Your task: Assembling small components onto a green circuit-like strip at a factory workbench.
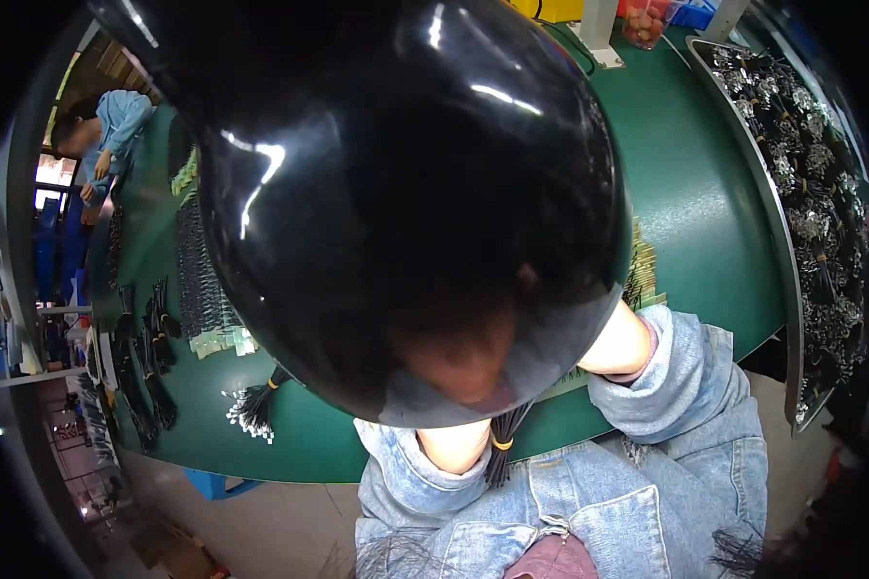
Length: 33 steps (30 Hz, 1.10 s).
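A big glossy black dome, like a lamp shade [406, 193], fills the middle of the view and covers the work spot. Only the wrist of my left hand [454, 446] shows below its rim. At the dome's right edge, the wrist of my right hand [620, 344] comes out of a rolled denim sleeve. Both sets of fingers are hidden behind the dome, so what they hold cannot be seen. Between my wrists hangs a bundle of black wires [501, 446] tied with a yellow band. Another wire bundle with white ends [253, 409] lies left of my left wrist.
On the green table [695, 193], several black wire bundles [145, 357] and a row of dark leads with pale tabs [208, 289] lie left. A metal tray [777, 222] of wired metal parts stands right. A co-worker [116, 135] sits far left.
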Each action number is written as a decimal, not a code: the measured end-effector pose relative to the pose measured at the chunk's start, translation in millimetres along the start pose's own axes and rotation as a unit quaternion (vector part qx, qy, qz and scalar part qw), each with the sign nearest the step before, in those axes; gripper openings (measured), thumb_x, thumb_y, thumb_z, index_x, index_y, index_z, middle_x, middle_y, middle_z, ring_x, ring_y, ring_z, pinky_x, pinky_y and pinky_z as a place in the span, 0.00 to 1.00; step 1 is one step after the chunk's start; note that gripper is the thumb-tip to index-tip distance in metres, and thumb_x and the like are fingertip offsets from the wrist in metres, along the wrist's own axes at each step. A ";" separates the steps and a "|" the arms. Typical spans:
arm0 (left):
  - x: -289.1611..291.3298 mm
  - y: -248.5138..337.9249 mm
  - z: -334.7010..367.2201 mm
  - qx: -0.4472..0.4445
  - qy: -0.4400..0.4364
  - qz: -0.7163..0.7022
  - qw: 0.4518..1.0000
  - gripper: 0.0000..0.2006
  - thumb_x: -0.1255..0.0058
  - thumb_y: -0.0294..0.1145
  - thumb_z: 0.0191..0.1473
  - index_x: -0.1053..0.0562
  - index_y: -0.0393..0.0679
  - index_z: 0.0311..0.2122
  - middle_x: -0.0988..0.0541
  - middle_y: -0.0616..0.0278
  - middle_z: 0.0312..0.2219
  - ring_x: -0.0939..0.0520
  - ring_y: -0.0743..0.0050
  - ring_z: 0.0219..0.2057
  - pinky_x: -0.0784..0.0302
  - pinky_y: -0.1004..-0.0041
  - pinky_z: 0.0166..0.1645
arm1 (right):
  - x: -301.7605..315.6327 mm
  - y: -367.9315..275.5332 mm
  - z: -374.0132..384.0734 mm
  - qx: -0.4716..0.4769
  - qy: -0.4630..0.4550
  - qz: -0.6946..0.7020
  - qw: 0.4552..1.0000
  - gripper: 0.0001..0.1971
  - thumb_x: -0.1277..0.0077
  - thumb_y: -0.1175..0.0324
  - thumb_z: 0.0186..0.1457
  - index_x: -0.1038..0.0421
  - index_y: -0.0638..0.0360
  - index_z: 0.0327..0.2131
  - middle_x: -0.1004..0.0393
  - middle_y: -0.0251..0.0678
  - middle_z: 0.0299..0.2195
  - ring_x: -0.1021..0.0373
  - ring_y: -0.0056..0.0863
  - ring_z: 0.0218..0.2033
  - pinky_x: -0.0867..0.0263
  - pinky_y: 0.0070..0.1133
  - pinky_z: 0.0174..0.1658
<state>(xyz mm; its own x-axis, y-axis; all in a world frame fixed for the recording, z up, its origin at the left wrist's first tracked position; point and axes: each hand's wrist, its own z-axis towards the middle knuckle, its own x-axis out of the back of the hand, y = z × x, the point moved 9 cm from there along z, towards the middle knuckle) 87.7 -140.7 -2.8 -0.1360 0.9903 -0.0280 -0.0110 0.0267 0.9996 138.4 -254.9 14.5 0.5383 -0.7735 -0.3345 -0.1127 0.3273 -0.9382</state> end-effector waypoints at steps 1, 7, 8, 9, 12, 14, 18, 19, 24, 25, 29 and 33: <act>5.1 -0.1 -1.3 -0.001 0.007 0.006 1.000 0.08 0.50 0.18 0.44 0.29 0.32 0.33 0.25 0.57 0.30 0.25 0.74 0.29 0.30 0.77 0.37 | -0.1 7.0 2.4 -0.026 0.012 0.026 0.999 0.08 0.48 0.73 0.48 0.28 0.66 0.34 0.26 0.36 0.29 0.30 0.18 0.32 0.34 0.16 0.36; 3.6 -17.8 1.0 0.036 0.010 -0.152 0.988 0.05 0.52 0.18 0.44 0.30 0.33 0.30 0.26 0.57 0.25 0.27 0.73 0.25 0.32 0.77 0.33 | 11.4 3.4 -3.1 0.007 0.046 0.016 0.999 0.08 0.48 0.74 0.48 0.28 0.67 0.34 0.26 0.36 0.27 0.29 0.19 0.29 0.33 0.15 0.33; 3.0 -15.2 1.1 0.020 -0.001 -0.155 0.988 0.05 0.52 0.18 0.44 0.30 0.33 0.30 0.26 0.57 0.26 0.27 0.73 0.25 0.33 0.77 0.33 | 10.5 0.3 -3.1 0.014 0.044 0.007 0.999 0.08 0.48 0.74 0.48 0.28 0.67 0.34 0.26 0.36 0.27 0.29 0.19 0.29 0.33 0.15 0.32; 4.6 -16.5 0.7 0.041 0.020 -0.152 0.987 0.05 0.52 0.19 0.44 0.31 0.33 0.30 0.26 0.57 0.25 0.27 0.73 0.25 0.33 0.78 0.32 | 8.5 -9.9 -3.6 0.024 0.041 0.001 0.999 0.09 0.48 0.75 0.48 0.28 0.67 0.34 0.26 0.36 0.27 0.29 0.19 0.29 0.33 0.16 0.32; 2.5 -18.5 1.0 0.072 0.037 -0.159 0.984 0.06 0.52 0.19 0.44 0.31 0.33 0.31 0.27 0.57 0.26 0.28 0.73 0.25 0.34 0.78 0.32 | 10.5 -5.2 -4.3 0.040 0.042 0.005 0.998 0.09 0.47 0.75 0.48 0.28 0.67 0.35 0.26 0.36 0.27 0.29 0.19 0.28 0.33 0.16 0.32; 3.9 -19.8 0.6 0.079 0.039 -0.167 0.982 0.06 0.53 0.19 0.44 0.31 0.32 0.31 0.27 0.57 0.26 0.28 0.73 0.26 0.34 0.78 0.32 | 10.0 -2.8 -3.8 0.045 0.039 0.020 0.998 0.10 0.47 0.75 0.48 0.28 0.66 0.36 0.26 0.36 0.27 0.29 0.19 0.28 0.33 0.16 0.32; 10.7 -20.2 1.0 0.046 0.010 -0.184 0.982 0.07 0.54 0.19 0.45 0.31 0.32 0.33 0.26 0.58 0.28 0.27 0.75 0.28 0.34 0.78 0.35 | -1.3 -11.1 3.2 0.007 0.023 0.023 0.999 0.09 0.47 0.74 0.47 0.28 0.65 0.35 0.26 0.35 0.30 0.30 0.19 0.32 0.34 0.16 0.36; 5.7 -19.6 1.3 0.046 0.002 -0.195 0.980 0.09 0.54 0.20 0.45 0.30 0.32 0.35 0.26 0.58 0.30 0.27 0.75 0.30 0.33 0.78 0.36 | 1.3 -15.8 -0.3 0.005 0.034 0.024 0.999 0.09 0.46 0.73 0.47 0.28 0.64 0.34 0.26 0.35 0.30 0.30 0.19 0.32 0.34 0.16 0.36; 1.2 -17.0 -2.2 0.069 0.020 -0.146 0.987 0.12 0.52 0.17 0.43 0.29 0.31 0.37 0.25 0.57 0.34 0.26 0.75 0.34 0.33 0.77 0.41 | 1.4 -4.2 -2.4 0.024 0.000 -0.056 0.998 0.08 0.47 0.72 0.47 0.28 0.64 0.33 0.27 0.35 0.31 0.30 0.20 0.34 0.34 0.18 0.38; 2.5 -19.8 -2.7 0.076 0.005 -0.111 0.991 0.13 0.52 0.16 0.42 0.29 0.30 0.38 0.25 0.57 0.35 0.26 0.74 0.35 0.33 0.77 0.43 | 0.5 -4.3 -1.9 0.043 -0.010 -0.065 0.997 0.08 0.47 0.72 0.47 0.28 0.64 0.33 0.27 0.35 0.31 0.30 0.20 0.33 0.34 0.18 0.38; 16.0 -30.6 -3.3 0.052 0.007 -0.129 0.990 0.10 0.49 0.16 0.40 0.28 0.33 0.33 0.25 0.61 0.30 0.26 0.76 0.32 0.33 0.78 0.41 | 5.4 1.1 -0.1 0.003 0.017 -0.049 0.999 0.08 0.48 0.72 0.47 0.28 0.64 0.32 0.27 0.34 0.30 0.30 0.20 0.32 0.34 0.18 0.37; -2.2 -21.9 -0.2 0.063 -0.014 -0.108 0.992 0.09 0.48 0.16 0.40 0.29 0.34 0.31 0.25 0.60 0.29 0.26 0.77 0.31 0.33 0.78 0.39 | 19.9 0.4 -9.4 -0.021 0.063 -0.074 0.995 0.11 0.47 0.72 0.47 0.29 0.64 0.35 0.27 0.34 0.29 0.31 0.18 0.31 0.35 0.17 0.36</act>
<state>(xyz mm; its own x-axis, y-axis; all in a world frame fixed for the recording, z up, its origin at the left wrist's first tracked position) 88.0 -143.5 -24.6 -0.1160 0.9629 -0.2438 0.0881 0.2545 0.9631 141.2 -275.2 6.6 0.4436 -0.8738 -0.1990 -0.0764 0.1844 -0.9799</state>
